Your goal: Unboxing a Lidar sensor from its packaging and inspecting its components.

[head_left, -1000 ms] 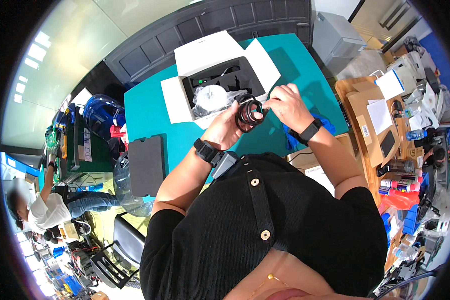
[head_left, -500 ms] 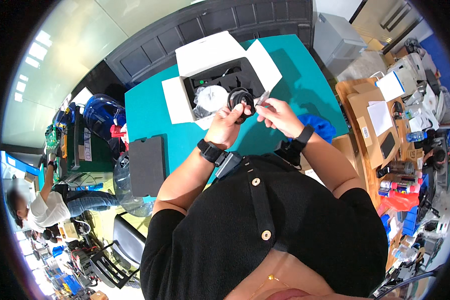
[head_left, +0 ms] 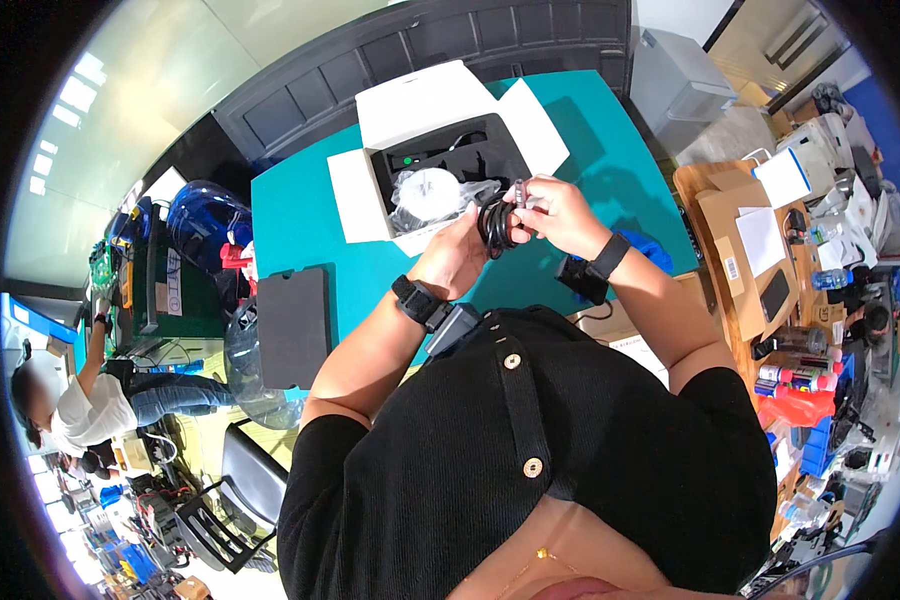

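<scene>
A coiled black cable [head_left: 494,230] is held up in front of me, just over the near edge of the open white box [head_left: 410,105]. My left hand [head_left: 453,258] is closed around the coil's left side. My right hand [head_left: 566,216] pinches the cable's end at the coil's right, where a small greyish connector [head_left: 519,192] sticks up between the fingers. Behind the cable, a round white object [head_left: 430,194] in clear plastic wrap rests at the box's near side. Black foam [head_left: 500,150] with cut-outs lines the box.
The box stands on a green-topped table [head_left: 300,220]. A flat dark foam sheet [head_left: 293,328] lies at its left edge, and a blue bundle [head_left: 646,250] lies near my right wrist. Rightward, a wooden desk carries cardboard [head_left: 735,250] and bottles. A person [head_left: 90,410] works far left.
Both hands have shifted slightly right and nearer to me with the cable. The coil has turned, and the right fingers now sit closer against it, with the connector pointing up.
</scene>
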`<act>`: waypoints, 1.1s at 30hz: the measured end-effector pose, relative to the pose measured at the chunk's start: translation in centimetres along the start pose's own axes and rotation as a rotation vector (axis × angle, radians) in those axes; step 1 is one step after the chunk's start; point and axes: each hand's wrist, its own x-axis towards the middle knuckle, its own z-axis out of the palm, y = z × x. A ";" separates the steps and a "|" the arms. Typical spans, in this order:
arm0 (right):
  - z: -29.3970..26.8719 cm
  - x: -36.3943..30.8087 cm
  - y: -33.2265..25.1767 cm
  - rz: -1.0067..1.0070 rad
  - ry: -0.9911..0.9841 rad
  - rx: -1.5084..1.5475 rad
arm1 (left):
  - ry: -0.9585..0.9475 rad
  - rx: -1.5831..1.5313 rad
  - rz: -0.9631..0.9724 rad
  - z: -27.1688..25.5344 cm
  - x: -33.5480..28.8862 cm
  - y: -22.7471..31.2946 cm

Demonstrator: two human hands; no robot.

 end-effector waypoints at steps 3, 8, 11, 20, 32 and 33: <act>-0.4 0.0 -1.5 -0.382 0.033 -0.297 | 0.004 -0.013 -0.014 -0.5 0.0 0.0; -0.4 -1.4 -3.2 -0.585 -0.116 -0.551 | 0.148 -0.142 -0.025 -0.1 0.2 0.1; -0.2 -2.1 -3.8 -0.428 -0.194 -0.426 | 0.109 -0.113 -0.082 -0.4 0.1 0.1; 0.0 -2.9 -2.6 -0.648 -0.317 -0.554 | -0.040 -0.053 -0.125 -0.8 0.1 -0.3; 0.7 -4.2 -0.6 -0.409 0.106 -0.391 | 0.024 0.326 0.231 -1.9 0.2 -1.4; 0.8 -4.2 -0.1 -0.002 -0.024 0.018 | 0.070 0.391 0.269 -1.4 0.2 -1.4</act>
